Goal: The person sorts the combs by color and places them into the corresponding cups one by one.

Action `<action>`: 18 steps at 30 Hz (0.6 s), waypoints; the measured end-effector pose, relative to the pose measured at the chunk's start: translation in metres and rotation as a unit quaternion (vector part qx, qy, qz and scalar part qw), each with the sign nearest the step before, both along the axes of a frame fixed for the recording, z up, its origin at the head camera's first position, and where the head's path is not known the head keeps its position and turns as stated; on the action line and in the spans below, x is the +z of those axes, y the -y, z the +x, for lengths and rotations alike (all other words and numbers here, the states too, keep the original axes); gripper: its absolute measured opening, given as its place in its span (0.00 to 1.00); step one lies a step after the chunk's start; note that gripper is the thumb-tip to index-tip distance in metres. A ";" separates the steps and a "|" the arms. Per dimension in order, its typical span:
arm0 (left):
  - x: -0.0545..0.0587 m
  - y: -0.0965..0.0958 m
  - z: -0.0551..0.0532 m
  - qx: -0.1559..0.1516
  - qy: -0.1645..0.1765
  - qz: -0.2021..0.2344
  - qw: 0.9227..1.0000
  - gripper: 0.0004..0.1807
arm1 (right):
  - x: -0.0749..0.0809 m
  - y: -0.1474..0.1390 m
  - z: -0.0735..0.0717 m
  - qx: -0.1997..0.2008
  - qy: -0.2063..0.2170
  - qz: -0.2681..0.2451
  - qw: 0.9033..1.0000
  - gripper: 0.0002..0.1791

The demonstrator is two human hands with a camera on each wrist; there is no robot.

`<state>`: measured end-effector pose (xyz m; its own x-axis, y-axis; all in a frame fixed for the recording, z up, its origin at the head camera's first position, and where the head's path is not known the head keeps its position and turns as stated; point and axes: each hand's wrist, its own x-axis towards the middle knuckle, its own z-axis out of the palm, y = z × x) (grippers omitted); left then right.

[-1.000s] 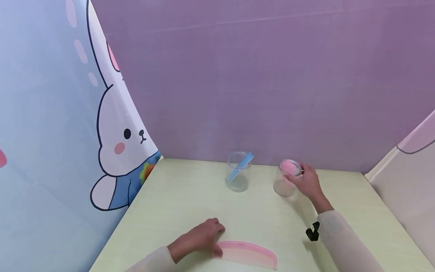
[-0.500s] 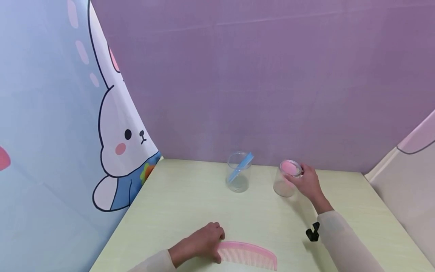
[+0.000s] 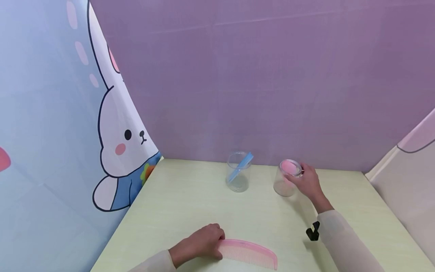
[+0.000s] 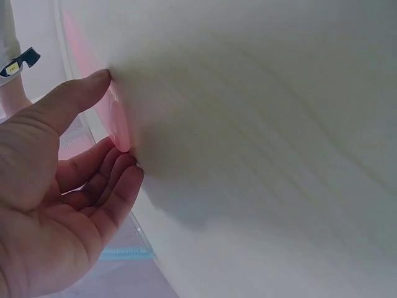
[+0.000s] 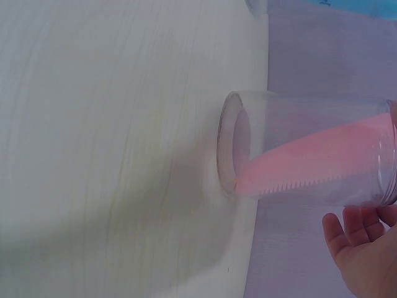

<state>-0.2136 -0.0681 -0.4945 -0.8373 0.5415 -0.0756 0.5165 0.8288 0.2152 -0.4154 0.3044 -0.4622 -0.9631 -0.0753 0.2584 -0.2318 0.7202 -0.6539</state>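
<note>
My left hand (image 3: 204, 241) grips the left end of a pink comb (image 3: 249, 252) that lies flat on the table, teeth toward me. In the left wrist view the thumb and fingers (image 4: 127, 177) come at the comb's rounded end from opposite edges. My right hand (image 3: 307, 182) holds a clear jar (image 3: 281, 187) near its rim; the jar stands upright on the table. Inside leans a pink plastic piece (image 5: 310, 155), blade-shaped with a toothed edge. To the left, a second clear jar (image 3: 238, 185) holds a slanting blue comb-like piece (image 3: 240, 166).
The pale green table (image 3: 163, 204) ends at a purple backdrop (image 3: 258, 87). A blue cloth (image 3: 51, 151) with a rabbit print borders it on the left, a pale panel (image 3: 408, 189) on the right. A black clip-like piece (image 3: 313, 231) sits at my right sleeve.
My left hand has shifted slightly around the comb's left end, its thumb and fingers drawing in on it. The right hand and both jars have stayed put.
</note>
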 end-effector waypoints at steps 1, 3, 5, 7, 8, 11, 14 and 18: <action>0.000 0.000 0.000 -0.001 -0.004 -0.002 1.000 0.18 | 0.000 0.000 0.000 0.000 -0.002 0.000 1.000 0.39; 0.000 0.000 -0.001 -0.002 -0.008 -0.005 1.000 0.18 | 0.000 0.000 -0.001 0.000 -0.005 -0.002 1.000 0.38; -0.001 0.000 -0.002 -0.001 -0.010 -0.006 1.000 0.19 | -0.001 0.000 -0.001 0.000 -0.008 -0.004 1.000 0.36; -0.003 0.001 -0.002 0.001 -0.010 -0.005 1.000 0.19 | -0.002 0.001 -0.001 -0.001 -0.013 -0.005 1.000 0.35; -0.004 0.001 -0.003 0.001 -0.010 -0.003 1.000 0.19 | -0.002 0.001 -0.001 -0.001 -0.015 -0.005 1.000 0.34; -0.006 0.002 -0.003 0.004 -0.009 0.006 1.000 0.19 | -0.003 0.001 0.000 -0.002 -0.017 -0.004 1.000 0.34; -0.010 0.002 -0.005 0.012 -0.005 0.016 1.000 0.19 | -0.002 0.001 -0.001 -0.002 -0.016 -0.002 1.000 0.35; -0.013 0.002 -0.008 0.024 0.000 0.029 0.999 0.19 | -0.001 0.001 -0.001 -0.001 -0.010 -0.003 1.000 0.37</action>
<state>-0.2216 -0.0703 -0.5075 -0.8623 0.5044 -0.0447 0.4767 0.8383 0.2644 -0.4167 0.3038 -0.4631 -0.9577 -0.0729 0.2783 -0.2443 0.7170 -0.6529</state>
